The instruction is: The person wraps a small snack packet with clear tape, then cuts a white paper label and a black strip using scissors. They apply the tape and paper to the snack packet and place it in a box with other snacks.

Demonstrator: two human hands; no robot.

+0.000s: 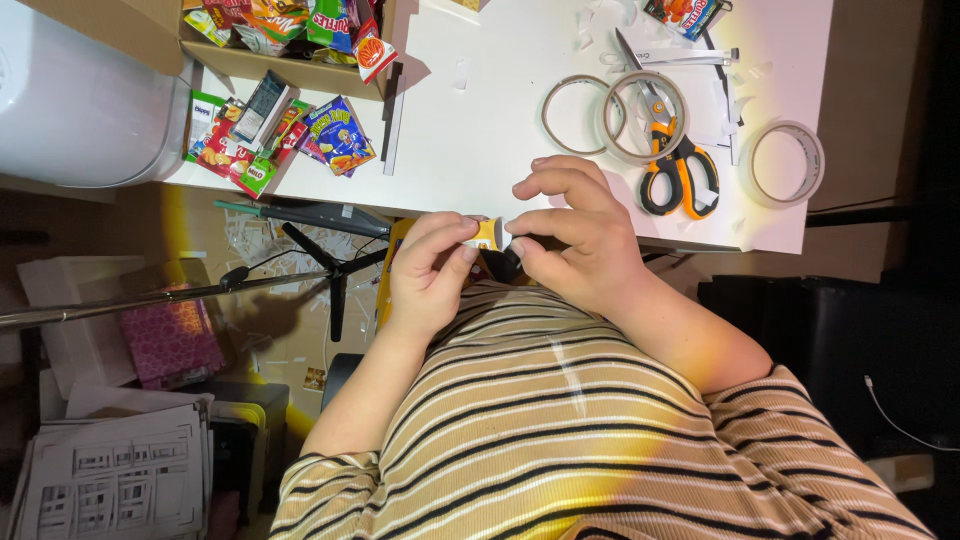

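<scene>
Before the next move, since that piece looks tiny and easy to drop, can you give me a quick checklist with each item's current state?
1. Left hand pinching the small yellow piece: ok.
2. Right hand on its other end: ok.
3. Piece held over the white table: not ok, it sits at the edge, above the lap.
4. Scissors within reach, blades shut: ok.
5. Tape rings nearby: ok.
6. Piece undamaged: cannot tell, too small.
</scene>
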